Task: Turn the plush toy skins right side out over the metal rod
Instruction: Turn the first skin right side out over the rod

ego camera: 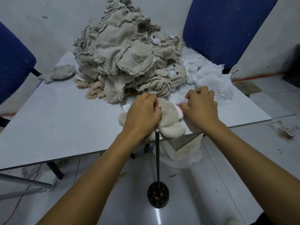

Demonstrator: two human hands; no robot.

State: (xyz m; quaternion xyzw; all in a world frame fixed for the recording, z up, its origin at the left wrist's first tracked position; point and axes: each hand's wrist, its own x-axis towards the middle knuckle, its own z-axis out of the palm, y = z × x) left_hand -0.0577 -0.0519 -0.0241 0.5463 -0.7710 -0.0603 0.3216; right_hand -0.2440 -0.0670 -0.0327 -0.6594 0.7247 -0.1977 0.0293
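A beige plush toy skin [170, 119], fuzzy side out, lies at the table's near edge. My left hand [142, 114] grips its left part with closed fingers. My right hand [201, 106] pinches its pink and white end on the right. Just in front of the table edge, a thin metal rod [157, 153] stands upright on a round dark base [158, 194] on the floor, its tip right below the skin. A large heap of inside-out beige skins [128, 52] fills the far middle of the table.
The grey table [61, 124] also holds one loose skin [60, 73] at the left and white fluffy fabric [209, 80] at the right. Blue chairs [227, 26] stand behind and at the left [13, 59]. More white fabric [180, 156] hangs under the table edge.
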